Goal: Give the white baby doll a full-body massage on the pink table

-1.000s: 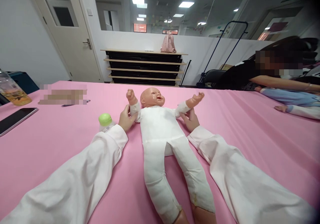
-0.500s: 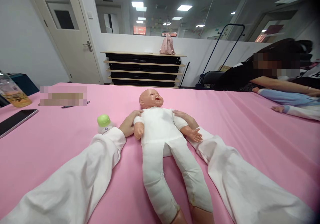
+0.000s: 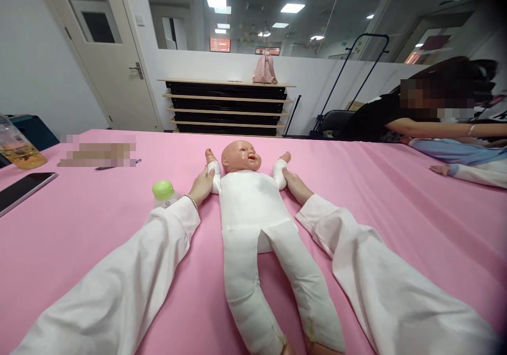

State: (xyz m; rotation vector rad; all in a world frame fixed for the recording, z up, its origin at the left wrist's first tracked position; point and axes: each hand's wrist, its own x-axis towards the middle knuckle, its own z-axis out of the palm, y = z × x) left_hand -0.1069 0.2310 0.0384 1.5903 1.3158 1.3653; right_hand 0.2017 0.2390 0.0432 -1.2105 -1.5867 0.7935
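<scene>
White-clad doll (image 3: 253,202): I judge it soft-limbed and light, best held by the arms, where my left hand (image 3: 203,185) and right hand (image 3: 298,187) each grasp one.

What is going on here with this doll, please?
A person in white sleeves has a baby doll on its back on pink cloth. The left grip is on one doll arm, the right grip on the other, both bent up beside its head. A green-capped bottle stands near the left sleeve.

Doll's arms (image 3: 279,176) raised again, left hand (image 3: 202,186) and right hand (image 3: 298,187) off shoulders (image 3: 269,178), onto forearms (image 3: 216,171)
</scene>
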